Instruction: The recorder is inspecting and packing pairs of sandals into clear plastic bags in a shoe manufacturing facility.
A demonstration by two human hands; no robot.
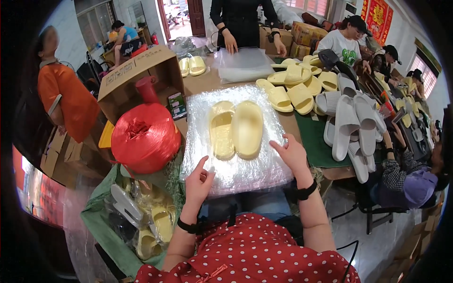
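A pair of pale yellow slide slippers, a left one and a right one, lies side by side on a stack of shiny clear plastic bags. Glare over them makes it hard to tell whether a bag layer covers them. My left hand hovers at the stack's near left edge, index finger stretched out and nothing held. At the right edge is my right hand, thumb and fingers apart, also holding nothing.
To the left stand a big red twine roll, an open cardboard box and a phone. A green sack holds bagged slippers. Yellow slippers and grey ones pile up at right. Across the table, a person's hands are near clear bags.
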